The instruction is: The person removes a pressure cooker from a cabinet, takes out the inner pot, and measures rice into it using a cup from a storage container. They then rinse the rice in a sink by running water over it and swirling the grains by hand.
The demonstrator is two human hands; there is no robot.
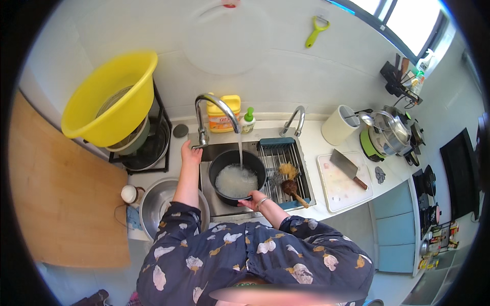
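A black pot [217, 162] sits in the stainless steel sink [204, 179] beneath the chrome faucet [217, 100]. Water runs from the spout into it, over cloudy, whitish contents [235, 181] that could be rice. My right hand [252, 201], with a bangle at the wrist, grips the pot's near right side. At the base of the faucet, my left hand [190, 153] is by the lever [199, 146], fingers apart, seemingly touching it. Under my left forearm stands a large steel bowl [155, 199].
A drying rack [273, 153] over the sink's right side holds scrubbers and a wooden-handled brush [291, 189]. A cleaver [348, 168] lies on the white cutting board [331, 191]. Bottles [248, 121] stand behind the faucet. A yellow basin [111, 99] is stacked at left.
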